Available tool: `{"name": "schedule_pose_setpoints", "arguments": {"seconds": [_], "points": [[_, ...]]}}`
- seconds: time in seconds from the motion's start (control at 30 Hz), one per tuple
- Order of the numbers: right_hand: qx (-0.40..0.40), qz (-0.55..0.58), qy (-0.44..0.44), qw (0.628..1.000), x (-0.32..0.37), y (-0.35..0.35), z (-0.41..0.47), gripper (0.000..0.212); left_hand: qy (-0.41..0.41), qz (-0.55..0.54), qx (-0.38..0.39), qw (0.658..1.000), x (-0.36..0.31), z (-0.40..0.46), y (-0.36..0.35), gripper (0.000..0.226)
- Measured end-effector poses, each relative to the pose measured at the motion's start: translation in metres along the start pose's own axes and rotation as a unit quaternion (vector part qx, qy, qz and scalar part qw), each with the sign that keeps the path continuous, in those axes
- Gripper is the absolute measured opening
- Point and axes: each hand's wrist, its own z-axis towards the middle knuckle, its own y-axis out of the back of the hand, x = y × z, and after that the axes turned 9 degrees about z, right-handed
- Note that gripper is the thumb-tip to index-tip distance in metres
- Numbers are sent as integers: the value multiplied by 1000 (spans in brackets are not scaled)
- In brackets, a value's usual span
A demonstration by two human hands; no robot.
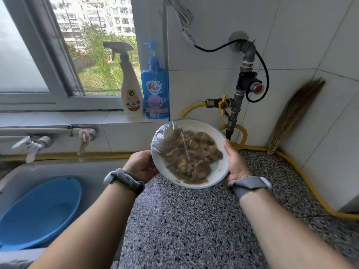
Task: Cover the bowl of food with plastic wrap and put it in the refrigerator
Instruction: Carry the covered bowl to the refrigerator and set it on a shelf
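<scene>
Head view: both hands grip the bowl, tilted, lifted above the worktop near its back edge. Left hand fingers wrapped under the left rim, right hand fingers clamped on the right rim. Plastic wrap already stretched over the food, so covering looks done; carrying to the refrigerator is left, none in view. Speckled stone worktop, sink with blue basin at its left edge, tiled walls, window.

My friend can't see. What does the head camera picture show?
Two hands, left hand and right hand, hold a tilted white bowl of brown food, covered with plastic wrap, above a speckled counter. A sink with a blue basin lies to the left.
</scene>
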Motion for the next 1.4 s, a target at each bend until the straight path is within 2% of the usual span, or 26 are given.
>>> {"name": "schedule_pose_setpoints", "arguments": {"seconds": [0.13,0.33,0.47,0.6,0.63,0.7,0.8,1.0,1.07,1.17,1.4], "points": [[-6,-3,6,1000,-2,3,1,50,7,2,-16,1000,3,4,4,20],[-6,21,-6,1000,-6,3,0,53,67,-80,26,994,8,5,4,28],[2,36,-12,999,-9,3,-2,53,68,-110,85,988,8,4,5,32],[16,38,-17,999,-13,3,-5,53,78,-122,168,975,7,0,9,53],[18,38,-20,999,-14,3,-6,54,79,-111,176,975,6,-3,9,51],[20,40,-26,999,-15,2,-7,55,72,-109,179,975,5,-5,10,53],[16,53,-29,998,-16,1,-8,56,42,-147,174,973,6,-4,13,76],[12,73,-39,996,-18,-2,-9,64,19,-167,177,970,8,-5,7,88],[12,79,-42,996,-19,-5,-10,64,21,-164,184,969,10,-6,2,76],[15,77,-40,996,-19,-7,-10,64,32,-154,142,977,14,-2,-3,40],[10,56,-40,998,-28,-5,-11,54,45,-167,61,983,31,5,-4,34]]}}
